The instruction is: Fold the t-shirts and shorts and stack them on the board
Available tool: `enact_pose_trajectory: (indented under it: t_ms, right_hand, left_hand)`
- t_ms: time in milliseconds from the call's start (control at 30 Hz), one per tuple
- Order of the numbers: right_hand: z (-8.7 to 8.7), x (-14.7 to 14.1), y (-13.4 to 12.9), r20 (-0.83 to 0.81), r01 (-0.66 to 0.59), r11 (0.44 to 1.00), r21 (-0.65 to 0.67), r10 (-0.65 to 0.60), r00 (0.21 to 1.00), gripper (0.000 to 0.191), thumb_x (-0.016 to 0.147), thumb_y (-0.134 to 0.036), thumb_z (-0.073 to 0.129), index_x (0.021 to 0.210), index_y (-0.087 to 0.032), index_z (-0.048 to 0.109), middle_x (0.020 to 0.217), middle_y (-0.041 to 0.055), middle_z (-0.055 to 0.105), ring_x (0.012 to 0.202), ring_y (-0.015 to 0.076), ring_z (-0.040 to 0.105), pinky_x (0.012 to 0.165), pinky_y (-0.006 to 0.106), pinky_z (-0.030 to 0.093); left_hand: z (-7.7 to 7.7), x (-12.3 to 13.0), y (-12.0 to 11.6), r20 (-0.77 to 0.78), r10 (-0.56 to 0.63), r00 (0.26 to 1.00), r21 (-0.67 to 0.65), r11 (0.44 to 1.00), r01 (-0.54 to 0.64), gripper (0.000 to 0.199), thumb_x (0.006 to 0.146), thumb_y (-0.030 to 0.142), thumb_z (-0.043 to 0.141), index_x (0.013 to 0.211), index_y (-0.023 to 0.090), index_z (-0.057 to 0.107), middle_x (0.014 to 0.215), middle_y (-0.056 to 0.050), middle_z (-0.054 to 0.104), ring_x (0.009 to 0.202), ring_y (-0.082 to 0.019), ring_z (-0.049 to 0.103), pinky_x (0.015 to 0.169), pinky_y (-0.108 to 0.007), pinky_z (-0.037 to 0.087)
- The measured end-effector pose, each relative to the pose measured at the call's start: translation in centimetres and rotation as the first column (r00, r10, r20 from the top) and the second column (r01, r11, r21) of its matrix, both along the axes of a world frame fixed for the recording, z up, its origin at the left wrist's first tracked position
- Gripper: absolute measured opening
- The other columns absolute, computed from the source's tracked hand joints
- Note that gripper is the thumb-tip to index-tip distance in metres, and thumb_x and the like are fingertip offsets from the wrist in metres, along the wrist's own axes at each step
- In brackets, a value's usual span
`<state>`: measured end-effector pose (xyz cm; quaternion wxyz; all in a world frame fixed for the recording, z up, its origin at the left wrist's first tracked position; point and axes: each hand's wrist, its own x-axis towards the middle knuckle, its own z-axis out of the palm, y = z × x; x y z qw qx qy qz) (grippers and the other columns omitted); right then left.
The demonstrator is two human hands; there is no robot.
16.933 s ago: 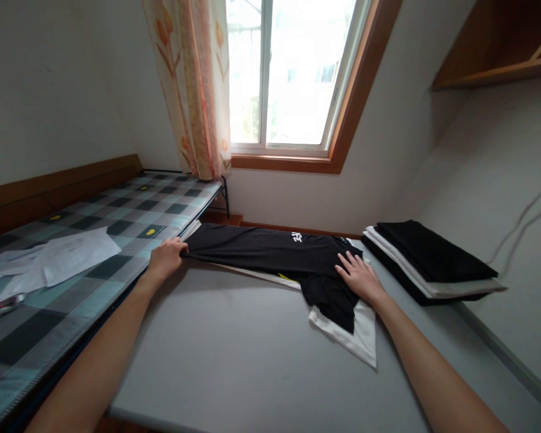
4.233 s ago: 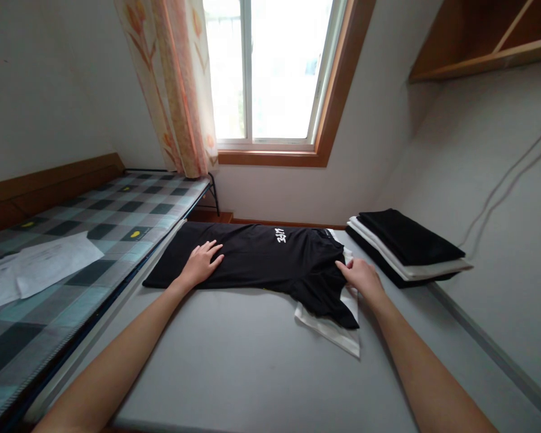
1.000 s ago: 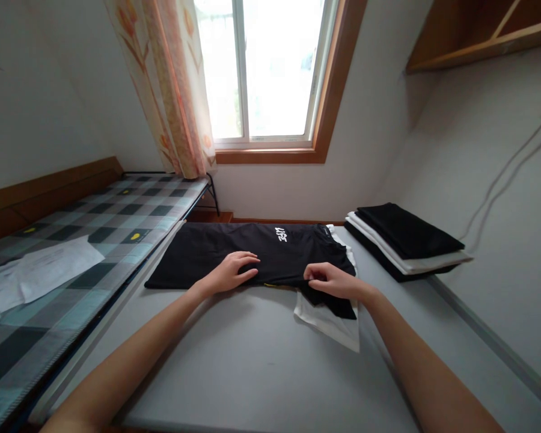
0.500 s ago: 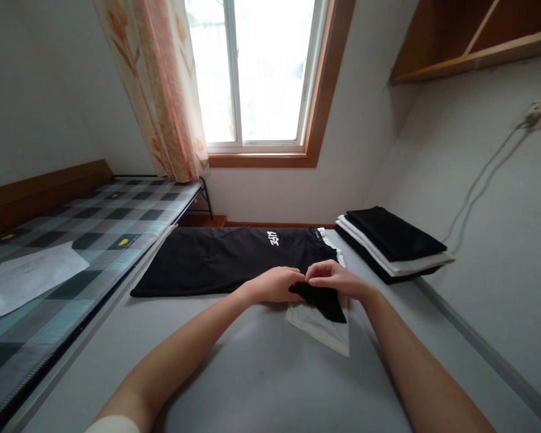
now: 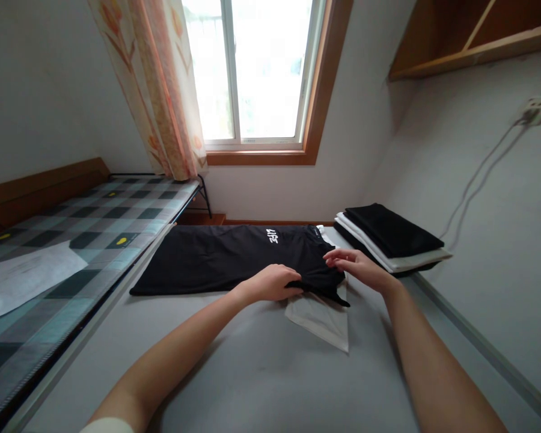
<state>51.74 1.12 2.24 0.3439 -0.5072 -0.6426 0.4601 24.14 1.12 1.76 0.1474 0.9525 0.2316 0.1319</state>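
A black T-shirt [image 5: 216, 258] with white lettering lies folded lengthwise on the grey tabletop, its collar end to the right. Beneath it is a white garment [image 5: 322, 322], whose sleeve-like corner sticks out toward me and whose edge shows by the collar. My left hand [image 5: 274, 282] is closed on the near edge of the black T-shirt, the fingertips partly tucked under the cloth. Over the shirt's right end, my right hand [image 5: 358, 266] has its fingers loosely stretched out, close to the black fabric. Whether those fingertips touch it I cannot tell.
A stack of folded black and white clothes [image 5: 392, 234] sits at the back right by the wall. To the left stands a bed with a checked mattress [image 5: 139, 210] and white paper [image 5: 36, 270] on it. A cord [image 5: 471, 174] hangs from the wall socket [image 5: 538, 109].
My right hand has let go of the black sleeve flap and moved right and slightly up. The flap now lies flatter and farther back, uncovering more white cloth. My left hand stays nearly in place.
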Motion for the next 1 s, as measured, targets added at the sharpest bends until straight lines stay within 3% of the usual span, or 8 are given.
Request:
enact_pose_trajectory:
  t_ms: [133,233,400,633,767,867,933,1000]
  right_hand:
    - [0.4,1.8,-0.4,0.102,-0.111,0.993,-0.048,0.115,0.988,0.04,0.063,-0.038,0.076,0.098,-0.019,0.071,0.105,0.009,0.069,0.103,0.0255,0.06,0.09,0.037,0.046]
    - [0.0,2.1,-0.4,0.23,-0.144,0.988,-0.064,0.155,0.961,0.044,0.058,-0.032,0.078,0.1,-0.018,0.072,0.102,0.0082,0.069,0.095,0.024,0.06,0.084,0.035,0.047]
    - [-0.8,1.5,0.0,0.265,-0.153,0.988,0.001,0.147,0.953,0.03,0.066,-0.04,0.071,0.083,-0.016,0.075,0.092,0.0076,0.066,0.086,0.0214,0.058,0.075,0.031,0.046]
    - [-1.4,2.5,0.3,0.264,-0.089,0.996,-0.001,0.086,0.961,0.031,0.065,-0.043,0.072,0.075,-0.014,0.076,0.079,0.0068,0.068,0.075,0.0192,0.058,0.069,0.03,0.045]
    - [-1.8,2.5,0.5,0.277,-0.061,0.998,-0.029,0.067,0.959,0.037,0.064,-0.045,0.072,0.083,-0.014,0.077,0.076,0.0059,0.068,0.072,0.019,0.058,0.068,0.03,0.046]
    - [-1.4,2.0,0.3,0.234,-0.097,0.995,-0.005,0.096,0.967,0.044,0.063,-0.046,0.075,0.097,-0.017,0.077,0.096,0.0086,0.07,0.086,0.0233,0.062,0.076,0.033,0.048]
    - [-1.1,1.6,0.2,0.201,-0.15,0.988,0.037,0.139,0.97,0.042,0.063,-0.047,0.077,0.094,-0.019,0.078,0.111,0.0104,0.067,0.1,0.0271,0.061,0.084,0.036,0.047]
    - [-1.0,1.2,0.2,0.172,-0.199,0.979,0.055,0.187,0.967,0.038,0.064,-0.051,0.076,0.085,-0.019,0.079,0.112,0.0109,0.066,0.105,0.0281,0.059,0.088,0.037,0.046]
  left_hand:
    - [0.2,-0.4,0.3,0.068,0.004,0.998,-0.091,0.996,0.002,0.02,0.089,0.034,0.059,0.091,0.016,0.069,0.085,-0.006,0.069,0.075,-0.015,0.061,0.066,-0.022,0.042]
    - [-0.1,-0.7,0.6,0.149,0.068,0.986,-0.245,0.969,-0.03,0.026,0.088,0.038,0.058,0.085,0.014,0.069,0.071,-0.001,0.063,0.062,-0.011,0.051,0.057,-0.021,0.037]
    - [-1.5,-1.1,1.5,0.255,0.17,0.952,-0.489,0.872,-0.024,0.03,0.082,0.041,0.064,0.089,0.013,0.071,0.067,0.002,0.057,0.061,-0.009,0.044,0.056,-0.021,0.034]
    - [-2.5,-1.6,2.1,0.243,0.155,0.958,-0.695,0.717,0.06,0.037,0.063,0.041,0.079,0.083,0.011,0.071,0.068,0.001,0.059,0.062,-0.01,0.047,0.057,-0.022,0.035]
    - [-2.4,-1.3,1.6,0.258,0.197,0.946,-0.695,0.718,0.041,0.037,0.065,0.044,0.077,0.079,0.011,0.069,0.061,0.004,0.052,0.056,-0.007,0.04,0.051,-0.02,0.029]
    - [-2.6,-0.8,1.3,0.291,0.227,0.929,-0.681,0.732,0.034,0.033,0.07,0.043,0.072,0.078,0.011,0.068,0.06,0.004,0.052,0.055,-0.007,0.04,0.05,-0.02,0.028]
    - [-2.9,-0.5,1.2,0.298,0.248,0.922,-0.668,0.744,0.016,0.032,0.072,0.042,0.07,0.078,0.011,0.067,0.06,0.004,0.053,0.055,-0.007,0.042,0.05,-0.019,0.03]
    - [-3.2,-0.4,1.3,0.307,0.271,0.912,-0.665,0.747,0.002,0.029,0.073,0.04,0.069,0.079,0.011,0.067,0.06,0.004,0.054,0.054,-0.007,0.043,0.049,-0.019,0.031]
